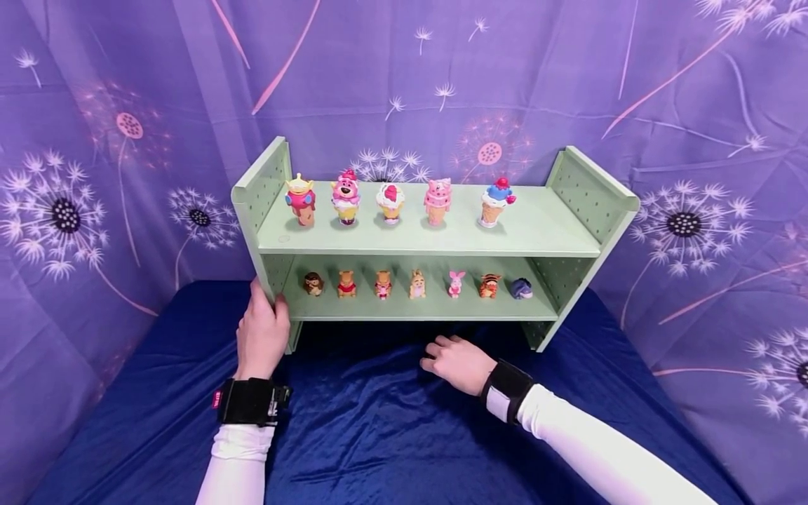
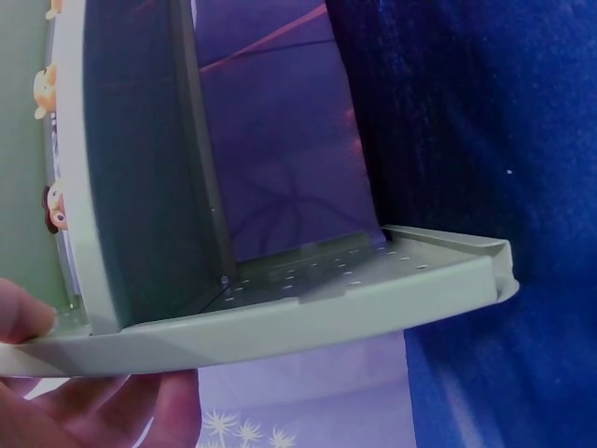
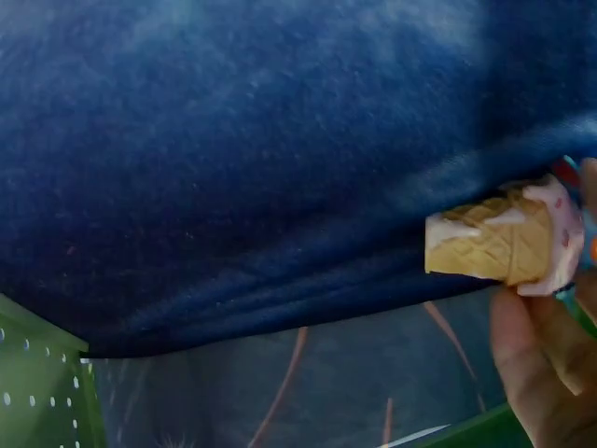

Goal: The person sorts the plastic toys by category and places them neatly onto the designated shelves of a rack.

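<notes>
A pale green two-tier shelf (image 1: 429, 242) stands on the blue cloth. My left hand (image 1: 261, 333) grips the edge of its left side panel (image 2: 280, 327), thumb on the inner face and fingers outside. Below the lower tier, in front of the shelf, is my right hand (image 1: 459, 363). It holds an ice cream cone figurine (image 3: 504, 243), seen in the right wrist view with a tan waffle cone and a pink-white top; the fingers and the frame edge hide part of it. The head view does not show this figurine.
Several ice cream cone figurines line the upper tier, among them a blue-topped one (image 1: 495, 203) and a pink one (image 1: 437, 203). Along the lower tier sit several small animal figurines, from a brown owl (image 1: 312, 283) to a blue donkey (image 1: 521, 288). A purple dandelion curtain (image 1: 391, 63) hangs behind.
</notes>
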Motion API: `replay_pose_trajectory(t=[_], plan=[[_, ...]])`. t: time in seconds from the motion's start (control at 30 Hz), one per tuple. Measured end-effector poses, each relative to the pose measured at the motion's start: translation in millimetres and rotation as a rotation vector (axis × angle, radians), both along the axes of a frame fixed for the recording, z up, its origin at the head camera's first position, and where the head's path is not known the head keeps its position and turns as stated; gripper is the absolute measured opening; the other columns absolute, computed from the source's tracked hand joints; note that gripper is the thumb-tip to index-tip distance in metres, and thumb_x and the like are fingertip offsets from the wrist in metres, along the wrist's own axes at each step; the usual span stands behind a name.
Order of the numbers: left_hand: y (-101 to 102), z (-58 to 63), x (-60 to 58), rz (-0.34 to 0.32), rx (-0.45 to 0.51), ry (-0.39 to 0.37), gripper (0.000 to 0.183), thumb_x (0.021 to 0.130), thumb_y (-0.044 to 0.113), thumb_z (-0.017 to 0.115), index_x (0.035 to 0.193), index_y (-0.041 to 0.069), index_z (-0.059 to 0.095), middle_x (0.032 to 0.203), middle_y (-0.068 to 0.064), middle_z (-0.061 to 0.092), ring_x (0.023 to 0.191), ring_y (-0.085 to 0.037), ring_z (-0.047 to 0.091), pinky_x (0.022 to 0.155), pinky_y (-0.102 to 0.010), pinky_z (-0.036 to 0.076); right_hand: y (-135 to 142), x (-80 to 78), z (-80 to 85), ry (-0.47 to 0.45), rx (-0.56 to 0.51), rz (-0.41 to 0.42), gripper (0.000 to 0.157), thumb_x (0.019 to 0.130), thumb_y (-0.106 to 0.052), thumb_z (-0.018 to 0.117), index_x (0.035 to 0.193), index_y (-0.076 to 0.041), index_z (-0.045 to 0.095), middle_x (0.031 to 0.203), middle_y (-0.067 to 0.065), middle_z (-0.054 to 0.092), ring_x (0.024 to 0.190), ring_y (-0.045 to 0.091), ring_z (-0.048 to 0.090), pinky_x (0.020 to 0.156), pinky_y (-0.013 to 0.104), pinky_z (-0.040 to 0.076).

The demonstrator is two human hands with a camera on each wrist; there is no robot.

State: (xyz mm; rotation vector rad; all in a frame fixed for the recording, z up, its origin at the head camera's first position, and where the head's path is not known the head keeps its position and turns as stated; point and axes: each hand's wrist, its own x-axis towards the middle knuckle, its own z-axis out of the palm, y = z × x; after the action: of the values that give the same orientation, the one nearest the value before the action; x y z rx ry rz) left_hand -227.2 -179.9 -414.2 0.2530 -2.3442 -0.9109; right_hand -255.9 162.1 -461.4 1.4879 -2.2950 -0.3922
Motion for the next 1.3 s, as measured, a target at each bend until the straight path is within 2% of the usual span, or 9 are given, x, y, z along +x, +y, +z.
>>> replay_pose_trajectory(t=[0.17, 0.3, 0.4, 0.5, 0.6, 0.73, 1.0, 1.13, 1.3], plan=[[1, -1.0, 0.9, 0.004, 0.0, -0.004, 0.045, 0.091, 0.031, 0.038, 0.133, 0.018, 0.029, 0.109, -0.019, 0.054, 0.082, -0.046, 0.053, 0.059, -0.056, 0.033, 5, 3.5, 1.0, 0.017, -0.001, 0.019, 0.013, 0.077, -0.015, 0.054, 0.087, -0.021, 0.058, 0.084, -0.002, 0.052, 0.079, 0.018, 0.05, 0.06, 0.029, 0.042], [2, -1.1, 0.3, 0.005, 0.002, -0.008, 0.045, 0.091, 0.032, 0.038, 0.133, 0.019, 0.028, 0.109, -0.018, 0.054, 0.082, -0.046, 0.053, 0.059, -0.056, 0.033, 16, 7.2, 4.6, 0.004, -0.03, 0.059, 0.026, 0.071, -0.009, 0.059, 0.097, -0.017, 0.058, 0.091, 0.0, 0.053, 0.081, 0.02, 0.05, 0.065, 0.031, 0.043], [2, -0.9, 0.4, 0.005, 0.006, -0.01, 0.046, 0.091, 0.033, 0.039, 0.133, 0.021, 0.028, 0.11, -0.018, 0.054, 0.083, -0.045, 0.053, 0.059, -0.056, 0.034, 26, 12.8, 13.1, -0.053, -0.082, 0.092, 0.035, 0.07, -0.007, 0.061, 0.104, -0.013, 0.057, 0.098, 0.003, 0.053, 0.085, 0.02, 0.05, 0.071, 0.031, 0.043], [2, -0.8, 1.7, 0.0, 0.005, -0.01, 0.046, 0.091, 0.031, 0.039, 0.134, 0.02, 0.027, 0.109, -0.019, 0.054, 0.082, -0.045, 0.053, 0.058, -0.056, 0.034, 35, 21.9, 28.8, -0.13, -0.162, 0.121, 0.034, 0.073, -0.008, 0.061, 0.107, -0.01, 0.057, 0.101, 0.006, 0.053, 0.091, 0.021, 0.05, 0.075, 0.032, 0.043], [2, -0.5, 3.3, -0.003, 0.005, -0.009, 0.047, 0.091, 0.03, 0.039, 0.135, 0.02, 0.027, 0.108, -0.019, 0.054, 0.082, -0.046, 0.053, 0.058, -0.056, 0.033, 42, 32.9, 50.9, -0.184, -0.236, 0.141, 0.032, 0.078, -0.01, 0.058, 0.11, -0.009, 0.056, 0.104, 0.007, 0.053, 0.095, 0.021, 0.05, 0.078, 0.033, 0.042], [0, -0.5, 4.4, -0.002, 0.008, -0.007, 0.046, 0.091, 0.03, 0.039, 0.134, 0.02, 0.027, 0.108, -0.02, 0.054, 0.082, -0.046, 0.053, 0.058, -0.056, 0.033, 53, 48.4, 90.4, -0.185, -0.304, 0.154, 0.03, 0.083, -0.014, 0.055, 0.112, -0.01, 0.056, 0.107, 0.006, 0.053, 0.099, 0.019, 0.049, 0.081, 0.034, 0.041], [-1, 0.0, 2.0, -0.004, -0.006, 0.02, 0.044, 0.091, 0.029, 0.039, 0.131, 0.016, 0.03, 0.106, -0.02, 0.054, 0.079, -0.047, 0.053, 0.055, -0.055, 0.032, 78, 70.1, 197.8, -0.082, -0.486, 0.193, 0.029, 0.085, -0.021, 0.055, 0.109, -0.006, 0.061, 0.105, 0.005, 0.058, 0.094, 0.019, 0.054, 0.084, 0.03, 0.038], [-1, 1.5, 0.2, 0.001, -0.006, 0.031, 0.043, 0.091, 0.029, 0.039, 0.13, 0.015, 0.031, 0.106, -0.02, 0.054, 0.078, -0.047, 0.053, 0.055, -0.056, 0.032, 90, 62.6, 237.9, -0.019, -0.567, 0.097, 0.032, 0.078, -0.021, 0.063, 0.106, -0.006, 0.062, 0.1, 0.004, 0.061, 0.09, 0.018, 0.055, 0.084, 0.027, 0.037], [1, 1.4, 0.5, -0.007, -0.008, 0.013, 0.044, 0.091, 0.029, 0.039, 0.131, 0.015, 0.03, 0.106, -0.02, 0.054, 0.08, -0.047, 0.053, 0.056, -0.055, 0.032, 111, 39.0, 259.8, 0.071, -0.612, -0.128, 0.041, 0.066, -0.01, 0.073, 0.105, -0.006, 0.062, 0.093, 0.006, 0.062, 0.083, 0.022, 0.057, 0.075, 0.035, 0.04]])
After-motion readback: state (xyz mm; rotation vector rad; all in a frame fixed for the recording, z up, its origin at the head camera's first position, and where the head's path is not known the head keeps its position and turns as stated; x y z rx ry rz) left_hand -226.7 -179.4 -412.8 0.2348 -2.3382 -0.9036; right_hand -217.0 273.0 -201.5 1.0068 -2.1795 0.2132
